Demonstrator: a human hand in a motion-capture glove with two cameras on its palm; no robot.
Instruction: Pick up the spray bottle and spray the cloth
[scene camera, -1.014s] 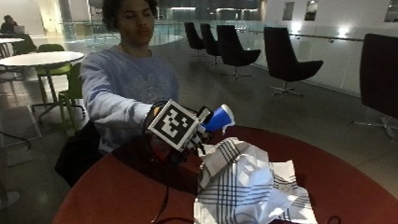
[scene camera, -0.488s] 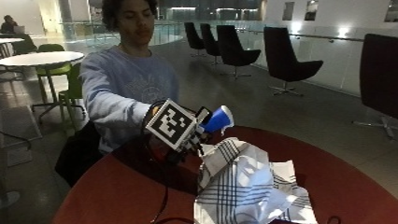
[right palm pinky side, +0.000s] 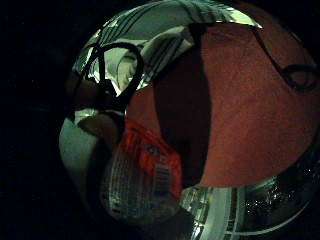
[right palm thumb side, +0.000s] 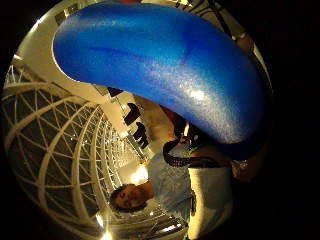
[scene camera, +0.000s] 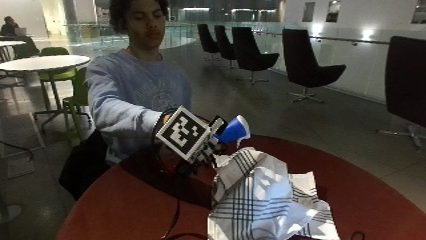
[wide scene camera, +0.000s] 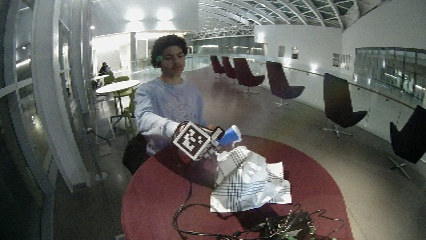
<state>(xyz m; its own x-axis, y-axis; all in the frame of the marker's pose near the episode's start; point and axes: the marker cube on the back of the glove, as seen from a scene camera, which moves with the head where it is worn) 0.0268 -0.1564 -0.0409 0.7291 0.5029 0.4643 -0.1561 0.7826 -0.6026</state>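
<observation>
Your gloved right hand (scene camera: 200, 150) is wrapped around the spray bottle (scene camera: 233, 131), holding it above the round red desk (scene camera: 133, 205). Its blue head points toward the crumpled checked cloth (scene camera: 266, 200), which lies on the desk at the hand's 4 o'clock.

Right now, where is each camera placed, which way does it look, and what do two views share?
Outside view: across the table, facing the person; shows the gloved right hand holding the spray bottle above the cloth.
Wide outside view: same side, further back; whole table and person.
Little finger side palm view: looks down at bottle label, table, cloth.
Thumb side palm view: looks past the blue bottle head to the person.
Both palm views share the bottle.
</observation>
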